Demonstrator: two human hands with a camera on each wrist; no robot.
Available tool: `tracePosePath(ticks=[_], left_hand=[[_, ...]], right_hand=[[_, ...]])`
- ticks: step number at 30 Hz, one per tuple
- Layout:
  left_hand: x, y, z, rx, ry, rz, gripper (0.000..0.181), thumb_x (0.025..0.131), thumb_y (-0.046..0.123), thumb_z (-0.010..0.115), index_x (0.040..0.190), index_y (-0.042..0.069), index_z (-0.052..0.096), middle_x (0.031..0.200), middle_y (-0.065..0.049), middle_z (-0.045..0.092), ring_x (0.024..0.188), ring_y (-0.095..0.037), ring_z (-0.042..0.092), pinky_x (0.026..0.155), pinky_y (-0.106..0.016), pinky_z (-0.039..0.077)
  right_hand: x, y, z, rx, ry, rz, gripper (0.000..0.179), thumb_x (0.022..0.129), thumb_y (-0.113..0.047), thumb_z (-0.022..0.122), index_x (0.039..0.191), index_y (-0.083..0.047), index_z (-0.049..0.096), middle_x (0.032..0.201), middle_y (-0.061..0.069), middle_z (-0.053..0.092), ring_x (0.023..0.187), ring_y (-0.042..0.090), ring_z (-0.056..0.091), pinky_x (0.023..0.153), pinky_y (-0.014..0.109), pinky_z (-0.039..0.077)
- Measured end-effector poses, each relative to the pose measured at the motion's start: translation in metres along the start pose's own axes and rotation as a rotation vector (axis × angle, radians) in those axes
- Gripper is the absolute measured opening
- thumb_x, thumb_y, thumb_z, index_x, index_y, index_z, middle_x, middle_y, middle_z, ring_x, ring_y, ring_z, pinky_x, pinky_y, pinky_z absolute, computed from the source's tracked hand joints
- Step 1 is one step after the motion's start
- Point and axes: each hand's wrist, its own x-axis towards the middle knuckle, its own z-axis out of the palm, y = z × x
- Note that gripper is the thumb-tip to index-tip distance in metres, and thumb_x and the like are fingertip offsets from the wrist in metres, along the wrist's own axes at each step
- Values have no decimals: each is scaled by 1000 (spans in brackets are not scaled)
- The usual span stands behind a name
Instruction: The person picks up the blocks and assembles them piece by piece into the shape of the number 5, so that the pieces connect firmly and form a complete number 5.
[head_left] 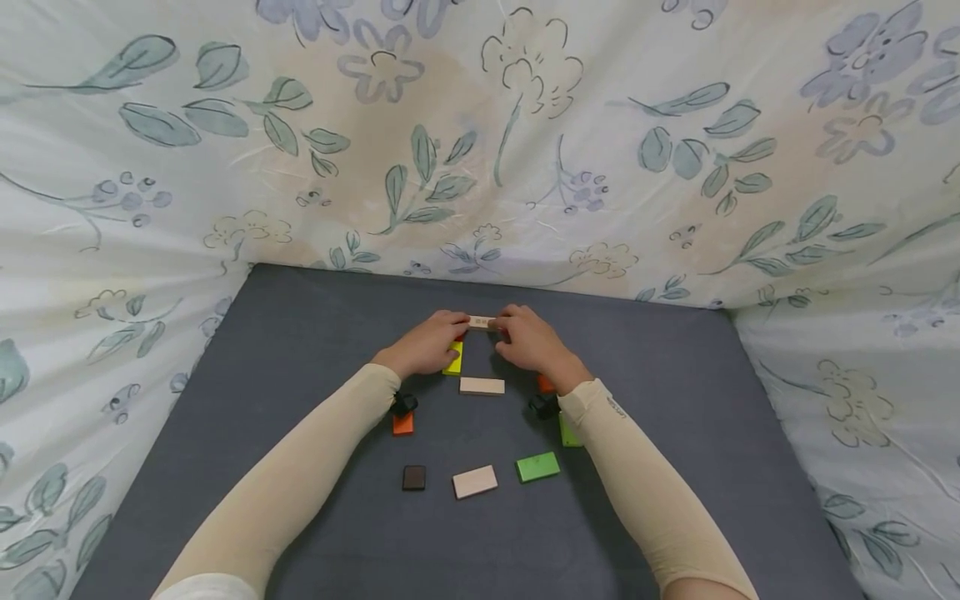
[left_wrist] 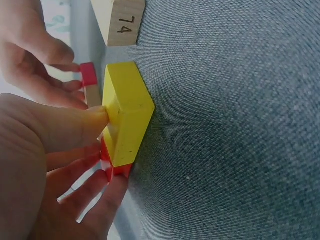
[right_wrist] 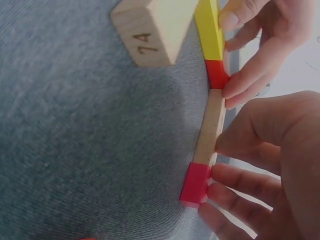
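At the far side of the dark mat, a pale wooden block (head_left: 481, 322) lies crosswise between my two hands. A yellow block (left_wrist: 127, 110) sits beside my left hand (head_left: 431, 342), whose thumb presses its side while other fingertips touch a red block (left_wrist: 117, 170) at its end. In the right wrist view, the red block meets the end of the wooden block. My right hand (head_left: 534, 340) has its thumb against that wooden block, and its longer fingers reach along the side of a pinkish-red block (right_wrist: 196, 182) at the other end.
Nearer me lies a wooden block marked 74 (head_left: 482, 386). Orange blocks lie by both wrists, one at the left (head_left: 402, 424). A dark block (head_left: 414, 477), a pale block (head_left: 474, 482) and a green block (head_left: 537, 467) are in front. Floral cloth (head_left: 480, 225) rises behind the mat.
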Motion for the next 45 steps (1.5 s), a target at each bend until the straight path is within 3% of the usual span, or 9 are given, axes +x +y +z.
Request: tracePosePath(ticks=[6,14,29,37,45], left_hand=[[1,1,2,2,-12,-6,57,108,13,66,160,-3,49,170,-16,40,158,-37,33,128,-47,29],[3,2,-1,11,-14,-24,58,108,14,66,161,-1,48,170,-15,39,158,-35,32,128,-47,29],[8,4,-3,31,-38,-60,62,106,14,68,163,2,47,170,-12,39,157,-33,33,127,-45,31],[6,7,-5,30,-45,-61,62,106,12,68,162,1,47,170,-13,39,156,-34,33,127,-46,32],[5,7,-7,38,-46,-51,60,105,10,68,161,0,48,169,-14,40,156,-34,34,126,-45,32]], right_hand=[[0,1,2,-5,-7,-11,42,102,-18,73,142,-7,72,137,14,62,113,31,54,92,46,52],[4,4,2,65,33,-2,40,102,-13,70,140,-4,73,138,17,63,122,35,56,102,49,51],[2,8,-1,164,104,-11,38,100,-9,70,138,-3,73,132,17,64,117,35,58,100,49,52],[-11,-2,-4,172,105,-23,46,99,-11,74,145,-7,66,139,15,62,123,34,59,105,53,51],[-34,-20,-5,199,22,-110,36,97,-18,83,128,-4,73,128,14,67,111,33,64,98,51,54]])
